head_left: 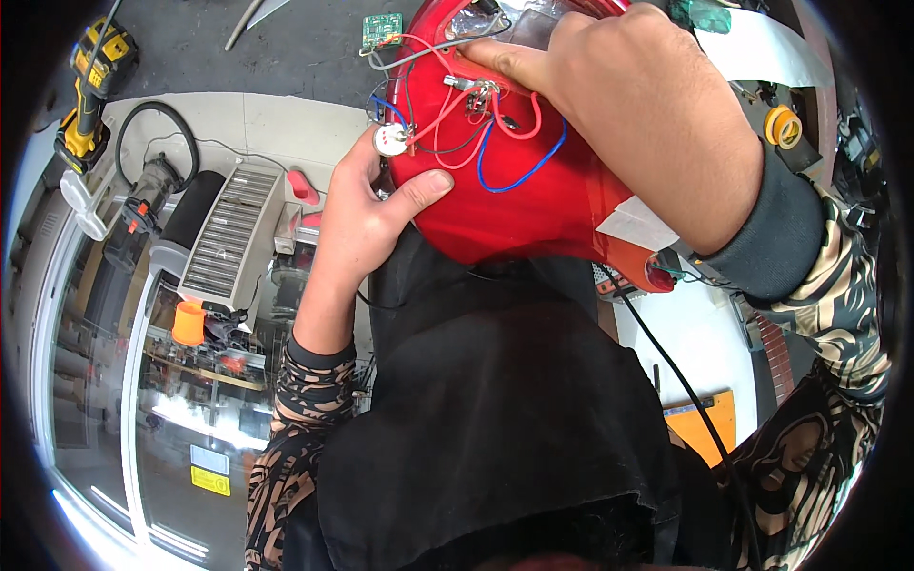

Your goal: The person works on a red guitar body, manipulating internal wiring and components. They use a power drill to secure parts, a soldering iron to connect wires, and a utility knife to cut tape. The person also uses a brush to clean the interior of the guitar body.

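A glossy red electric guitar body [552,209] lies across my lap with its wired side up. My left hand [367,205] grips its left edge, thumb on the red face and the other fingers hidden at the side. Beside that hand is a round white-faced part [390,140] with wires. Red, black and blue wires [522,183] loop over the body, joined at a small cluster of metal parts [479,95]. My right hand [609,62] is curled over a foil-lined cavity [519,19], one digit pressed at its edge; whatever its folded fingers hold is hidden.
A small green circuit board [383,31] sits at the body's far left edge. Left are a yellow cordless drill [90,95], a corded power tool [148,205] and a glass-topped case [190,381]. Yellow tape [783,126] lies at right. A black cable [671,357] runs past my lap.
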Motion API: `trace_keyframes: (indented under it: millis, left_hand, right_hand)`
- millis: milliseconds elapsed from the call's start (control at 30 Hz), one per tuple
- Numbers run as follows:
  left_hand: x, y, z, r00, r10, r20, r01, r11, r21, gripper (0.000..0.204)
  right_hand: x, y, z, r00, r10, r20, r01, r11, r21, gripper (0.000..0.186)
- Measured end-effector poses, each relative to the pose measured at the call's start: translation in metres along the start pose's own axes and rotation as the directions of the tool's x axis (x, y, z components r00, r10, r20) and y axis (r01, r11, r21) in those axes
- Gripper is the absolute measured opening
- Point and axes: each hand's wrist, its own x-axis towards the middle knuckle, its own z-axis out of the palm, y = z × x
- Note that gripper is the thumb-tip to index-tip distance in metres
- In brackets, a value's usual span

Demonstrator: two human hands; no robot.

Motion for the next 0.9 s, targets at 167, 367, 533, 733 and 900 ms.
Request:
trace_keyframes:
  millis: [167, 367, 533, 733, 900]
  left_hand:
    - [0.002, 0.003, -0.002, 1.000, 0.017, 0.025, -0.017, 1.000, -0.006, 0.054]
    - [-0.002, 0.002, 0.000, 1.000, 0.009, -0.023, -0.009, 1.000, -0.007, 0.055]
    - [-0.003, -0.006, 0.001, 0.999, 0.029, -0.038, -0.029, 0.999, -0.023, 0.055]
    - [-0.002, -0.005, 0.003, 0.998, 0.048, -0.038, -0.050, 0.998, -0.049, 0.055]
    - [0.000, -0.003, 0.002, 1.000, 0.028, -0.010, -0.028, 0.998, -0.048, 0.054]
  right_hand:
    - [-0.004, 0.009, 0.017, 0.997, 0.042, -0.071, -0.037, 0.996, 0.083, 0.077]
    - [-0.003, -0.009, 0.048, 0.949, 0.122, -0.292, -0.184, 0.963, -0.196, 0.071]
    - [-0.010, -0.005, 0.051, 0.944, 0.065, -0.324, -0.162, 0.946, -0.282, 0.068]
    - [0.000, -0.008, 0.057, 0.885, 0.126, -0.449, -0.192, 0.976, -0.105, 0.070]
    - [-0.008, -0.014, 0.084, 0.860, 0.130, -0.494, -0.157, 0.987, -0.014, 0.056]
